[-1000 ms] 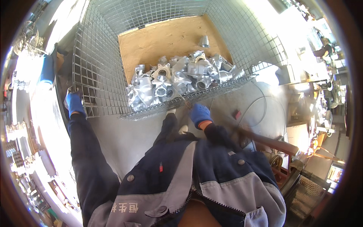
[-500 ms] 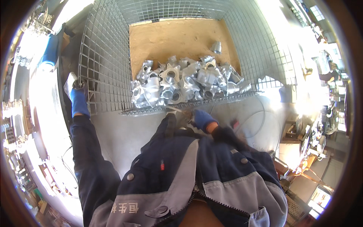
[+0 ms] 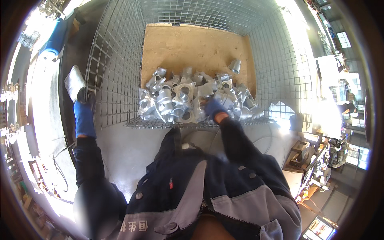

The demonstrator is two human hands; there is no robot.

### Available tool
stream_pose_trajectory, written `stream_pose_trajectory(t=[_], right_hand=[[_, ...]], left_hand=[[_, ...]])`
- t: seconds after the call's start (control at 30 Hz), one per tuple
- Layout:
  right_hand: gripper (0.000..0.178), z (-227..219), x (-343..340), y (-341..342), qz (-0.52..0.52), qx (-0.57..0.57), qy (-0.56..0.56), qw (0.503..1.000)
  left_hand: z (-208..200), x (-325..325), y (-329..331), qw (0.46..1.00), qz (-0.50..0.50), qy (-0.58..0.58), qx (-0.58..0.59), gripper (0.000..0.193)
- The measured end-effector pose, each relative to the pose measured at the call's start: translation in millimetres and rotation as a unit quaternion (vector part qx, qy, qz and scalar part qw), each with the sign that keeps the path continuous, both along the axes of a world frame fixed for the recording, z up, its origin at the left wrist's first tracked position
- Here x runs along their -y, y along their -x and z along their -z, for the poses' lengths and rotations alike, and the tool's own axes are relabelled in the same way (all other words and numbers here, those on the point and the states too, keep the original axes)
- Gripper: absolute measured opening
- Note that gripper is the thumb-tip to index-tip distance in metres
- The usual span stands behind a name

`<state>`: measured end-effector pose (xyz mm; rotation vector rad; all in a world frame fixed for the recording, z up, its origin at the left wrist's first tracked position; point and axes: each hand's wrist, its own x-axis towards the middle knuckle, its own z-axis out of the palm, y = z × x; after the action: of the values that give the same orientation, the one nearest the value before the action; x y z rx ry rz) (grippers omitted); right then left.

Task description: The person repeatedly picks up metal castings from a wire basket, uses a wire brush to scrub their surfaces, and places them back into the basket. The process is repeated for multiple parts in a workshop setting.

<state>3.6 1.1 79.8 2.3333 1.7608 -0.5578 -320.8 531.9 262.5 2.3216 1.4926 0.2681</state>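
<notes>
At the far left, my left hand [image 3: 84,112], in a blue glove with dark fingertips, is closed on a silver metal casting [image 3: 74,83] beside the wire cage's left wall. My right hand [image 3: 215,108], gloved the same way, reaches over the cage's front edge onto a pile of silver metal castings [image 3: 165,102]. Motion smears its fingers, so whether they grip a part is unclear. Several castings in the heap have round bores and flanged ends. One loose casting [image 3: 235,66] lies apart at the right on the brown board [image 3: 184,44].
Wire mesh walls [image 3: 276,60] rise around the board, with a low front edge toward me. A dark ledge with a blue cylinder [image 3: 56,38] runs along the left. Wooden frames [image 3: 300,154] and equipment stand to the right. A loose cable curves on the grey floor [image 3: 124,152].
My right hand has moved from in front of the cage, up over its edge and onto the castings. The left hand still grips its casting, lower in the picture; the whole view has shifted slightly.
</notes>
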Motion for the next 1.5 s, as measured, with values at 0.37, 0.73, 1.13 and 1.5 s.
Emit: stream_pose_trajectory(t=[0.37,0.73,1.13,1.5], right_hand=[[0.033,-94.6,-51.5,-76.1,0.453,-0.003,0.048,0.890],[0.035,19.8,-73.3,-113.7,0.377,-0.085,0.018,0.922],[0.046,-8.1,-24.4,-168.5,0.315,-0.156,0.092,0.932],[0.034,-48.8,212.8,-215.5,0.655,0.094,0.095,0.743]], left_hand=[[5.1,36.0,32.2,0.999,-0.030,0.006,0.019,0.044],[-26.1,109.4,71.6,0.998,-0.009,0.003,0.055,0.038],[-31.2,131.6,79.8,0.955,-0.056,0.130,0.259,0.031],[-29.1,120.1,81.8,0.976,0.173,-0.110,0.067,0.028]])
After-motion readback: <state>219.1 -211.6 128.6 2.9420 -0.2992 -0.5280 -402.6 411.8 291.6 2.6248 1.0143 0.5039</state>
